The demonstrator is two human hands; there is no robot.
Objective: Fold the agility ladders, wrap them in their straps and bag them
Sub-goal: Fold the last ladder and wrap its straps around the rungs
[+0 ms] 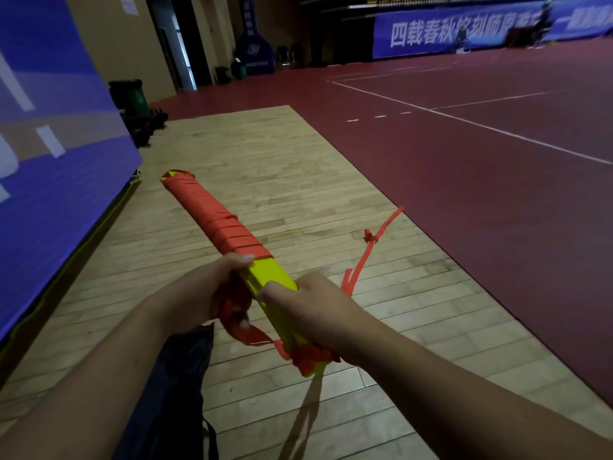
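Both arms reach forward: left hand (197, 293) clutches loose strap (252, 333) beside the ladder (269, 274), right hand (315, 305) curls round it. Bag (179, 376) lies below, contents hidden.

Blue banner (464, 31) along far wall: white Chinese characters, first four read 四载春秋. Next ones blurred, look like 铭刻师恩, not sure; rest hidden. Second blue banner (583, 18) at right: white characters, cut off, unreadable. Blue padded stand (254, 44) by doorway: white round logo plus text, too blurred. White paper sheet (128, 5) on wall, top left: print too small.
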